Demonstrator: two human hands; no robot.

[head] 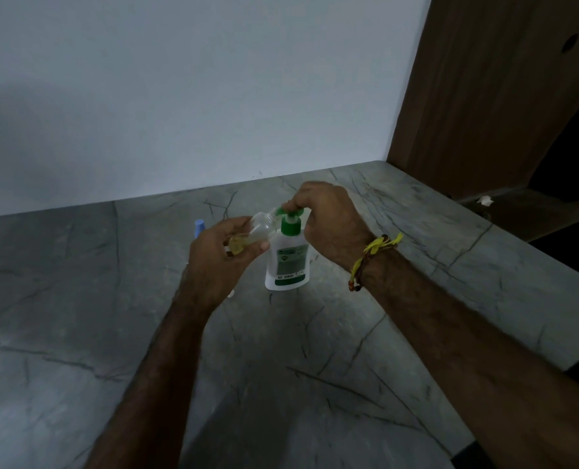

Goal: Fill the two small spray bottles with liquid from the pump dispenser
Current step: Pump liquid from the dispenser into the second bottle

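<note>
Pump dispenser (286,258) stands upright near the middle of the grey stone table (78,333), white body, green collar and head. My right hand (328,214) sits curled over the green pump head (289,211), fingers pressing down on it. My left hand (220,252) grips a small clear spray bottle (257,230), tilted so its open neck meets the nozzle; a little yellowish liquid shows low inside it.

I judge this bottle light, thin-walled and slick, likely slicker if liquid runs over the neck, so I would hold it round the body, well below the mouth, without squeezing hard. The dispenser looks light enough to tip or skate under an off-centre push, so the press should go straight down.

Just left of my left hand, on the far side, a blue cap (199,227) pokes up, perhaps the second bottle; I cannot tell. A small white piece (230,293) peeks out beside the left wrist. Nothing stands between bottle and nozzle.
</note>
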